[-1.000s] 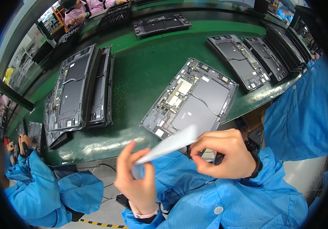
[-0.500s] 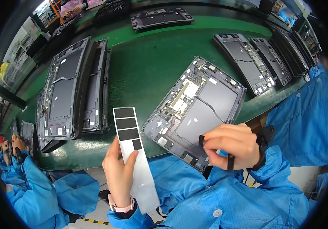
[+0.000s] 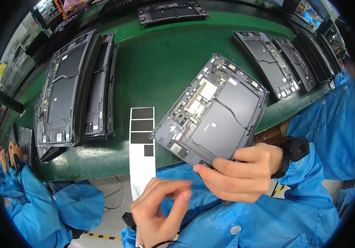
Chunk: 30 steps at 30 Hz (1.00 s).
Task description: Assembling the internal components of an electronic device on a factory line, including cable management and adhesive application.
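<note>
An opened slim laptop or tablet chassis lies at an angle, its near corner over the table's front edge. It shows a circuit board, a flat grey battery and a dark cable. My right hand is closed at the chassis's near edge, fingers bent and a fingertip against the corner; what they pinch, if anything, is hidden. My left hand is below the table edge, thumb and forefinger bent together in a pinch, their tips blurred. Behind it, a white backing sheet with several black rectangular stickers reaches over the table edge.
Stacked open chassis stand at the left, others at the right, and one lies across the far side of the green table. A co-worker in a blue sleeve is at the left.
My left hand has let go of the sticker sheet and moved down and right. My right hand has come down to the chassis's near edge; the black strips seen in it are out of sight.
</note>
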Each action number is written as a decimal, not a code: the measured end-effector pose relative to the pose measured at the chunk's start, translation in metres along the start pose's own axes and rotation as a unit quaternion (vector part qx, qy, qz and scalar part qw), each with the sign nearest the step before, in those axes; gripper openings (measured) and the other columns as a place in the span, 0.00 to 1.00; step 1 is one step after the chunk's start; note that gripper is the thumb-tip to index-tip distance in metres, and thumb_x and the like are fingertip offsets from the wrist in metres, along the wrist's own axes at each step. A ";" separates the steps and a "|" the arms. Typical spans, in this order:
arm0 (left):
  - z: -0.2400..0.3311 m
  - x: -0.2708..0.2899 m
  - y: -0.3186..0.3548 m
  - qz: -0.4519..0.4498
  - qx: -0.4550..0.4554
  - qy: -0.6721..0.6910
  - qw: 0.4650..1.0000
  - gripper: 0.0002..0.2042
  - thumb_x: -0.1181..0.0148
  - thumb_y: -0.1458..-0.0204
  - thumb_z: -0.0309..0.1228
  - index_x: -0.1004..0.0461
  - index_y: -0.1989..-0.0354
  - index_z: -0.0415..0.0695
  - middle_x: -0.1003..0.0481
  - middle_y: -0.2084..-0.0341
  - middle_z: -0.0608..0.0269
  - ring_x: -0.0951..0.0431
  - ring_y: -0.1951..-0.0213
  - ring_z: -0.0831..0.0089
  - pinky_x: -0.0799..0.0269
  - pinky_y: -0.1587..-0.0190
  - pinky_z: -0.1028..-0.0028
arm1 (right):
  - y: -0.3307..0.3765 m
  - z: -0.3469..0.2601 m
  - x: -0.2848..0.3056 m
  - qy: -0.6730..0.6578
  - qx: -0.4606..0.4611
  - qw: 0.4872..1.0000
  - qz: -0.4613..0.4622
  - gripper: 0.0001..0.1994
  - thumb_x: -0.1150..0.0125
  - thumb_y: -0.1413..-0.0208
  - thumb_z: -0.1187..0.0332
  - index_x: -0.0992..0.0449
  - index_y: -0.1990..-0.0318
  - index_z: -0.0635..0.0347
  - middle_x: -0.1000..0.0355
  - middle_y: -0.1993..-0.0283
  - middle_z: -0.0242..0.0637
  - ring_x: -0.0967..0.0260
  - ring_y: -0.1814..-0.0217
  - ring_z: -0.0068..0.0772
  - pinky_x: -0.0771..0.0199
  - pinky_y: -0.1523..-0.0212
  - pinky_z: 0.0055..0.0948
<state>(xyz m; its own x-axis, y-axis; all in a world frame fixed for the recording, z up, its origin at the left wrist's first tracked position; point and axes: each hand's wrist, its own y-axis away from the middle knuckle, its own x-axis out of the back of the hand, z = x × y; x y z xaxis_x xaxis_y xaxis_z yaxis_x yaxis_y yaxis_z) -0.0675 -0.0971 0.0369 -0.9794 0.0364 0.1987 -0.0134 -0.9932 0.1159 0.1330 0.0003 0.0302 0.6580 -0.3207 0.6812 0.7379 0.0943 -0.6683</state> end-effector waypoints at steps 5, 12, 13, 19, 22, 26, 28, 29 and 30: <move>-0.001 -0.015 -0.004 0.058 0.046 0.158 0.985 0.09 0.41 0.49 0.17 0.26 0.60 0.27 0.24 0.68 0.56 0.25 0.67 0.76 0.31 0.68 0.79 | -0.003 0.001 0.002 0.032 0.048 0.998 -0.039 0.08 0.44 0.50 0.67 0.23 0.75 0.60 0.24 0.62 0.41 0.31 0.71 0.22 0.47 0.80 0.16; -0.010 -0.010 -0.009 -0.003 0.023 0.188 0.982 0.10 0.38 0.51 0.15 0.24 0.59 0.30 0.22 0.67 0.55 0.23 0.66 0.76 0.28 0.61 0.80 | -0.002 -0.001 0.001 0.050 0.078 0.994 -0.057 0.11 0.47 0.47 0.65 0.23 0.75 0.61 0.24 0.62 0.42 0.33 0.71 0.23 0.46 0.79 0.16; -0.011 -0.010 -0.008 0.004 0.027 0.195 0.980 0.10 0.39 0.51 0.15 0.24 0.59 0.30 0.22 0.67 0.55 0.22 0.65 0.75 0.28 0.61 0.79 | -0.002 -0.001 0.000 0.048 0.078 0.994 -0.056 0.11 0.47 0.47 0.65 0.23 0.75 0.61 0.24 0.62 0.42 0.33 0.71 0.23 0.46 0.79 0.16; -0.016 -0.010 -0.009 0.014 0.011 0.198 0.980 0.09 0.42 0.49 0.15 0.23 0.59 0.30 0.22 0.67 0.52 0.21 0.64 0.73 0.27 0.61 0.79 | -0.001 0.001 0.001 0.032 0.061 0.997 -0.033 0.08 0.43 0.54 0.68 0.20 0.76 0.61 0.21 0.63 0.40 0.33 0.73 0.21 0.52 0.84 0.16; -0.014 -0.010 -0.008 0.026 0.007 0.198 0.980 0.08 0.42 0.49 0.14 0.23 0.60 0.29 0.22 0.67 0.52 0.21 0.65 0.72 0.27 0.61 0.79 | 0.004 0.001 0.007 0.012 0.035 0.998 -0.046 0.06 0.41 0.55 0.70 0.20 0.75 0.60 0.22 0.60 0.40 0.33 0.73 0.22 0.48 0.82 0.16; -0.013 -0.010 -0.008 0.056 0.003 0.199 0.978 0.08 0.43 0.49 0.14 0.23 0.61 0.29 0.22 0.69 0.51 0.21 0.66 0.71 0.29 0.63 0.79 | 0.007 0.001 0.015 -0.030 -0.052 0.996 -0.069 0.07 0.34 0.61 0.78 0.19 0.70 0.61 0.22 0.60 0.39 0.32 0.73 0.23 0.41 0.80 0.16; -0.014 -0.011 -0.008 0.061 -0.003 0.207 0.976 0.08 0.43 0.49 0.14 0.23 0.61 0.28 0.22 0.70 0.51 0.22 0.67 0.71 0.29 0.64 0.79 | -0.002 -0.003 0.014 -0.261 -0.376 0.889 -0.024 0.10 0.33 0.57 0.79 0.18 0.64 0.62 0.24 0.63 0.36 0.32 0.73 0.22 0.41 0.80 0.18; -0.014 -0.012 -0.008 0.069 -0.009 0.214 0.974 0.08 0.43 0.49 0.13 0.23 0.61 0.28 0.22 0.70 0.50 0.22 0.68 0.72 0.30 0.65 0.79 | -0.005 -0.001 0.018 -0.368 -0.451 0.811 -0.056 0.12 0.32 0.54 0.78 0.19 0.60 0.62 0.25 0.64 0.34 0.36 0.76 0.18 0.41 0.79 0.19; -0.014 -0.012 -0.008 0.070 -0.007 0.214 0.974 0.08 0.43 0.49 0.13 0.23 0.61 0.28 0.22 0.70 0.50 0.22 0.68 0.72 0.30 0.65 0.79 | -0.006 0.001 0.016 -0.369 -0.452 0.810 -0.056 0.12 0.32 0.54 0.78 0.19 0.60 0.62 0.25 0.64 0.34 0.36 0.76 0.18 0.41 0.79 0.19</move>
<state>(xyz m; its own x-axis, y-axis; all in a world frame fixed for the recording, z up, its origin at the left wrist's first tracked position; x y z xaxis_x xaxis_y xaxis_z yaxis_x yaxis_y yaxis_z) -0.0585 -0.0914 0.0198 -0.9663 -0.1457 -0.2121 0.1262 -0.9867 0.1028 0.1391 -0.0040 0.0453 0.7506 0.4032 0.5235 0.6080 -0.7317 -0.3081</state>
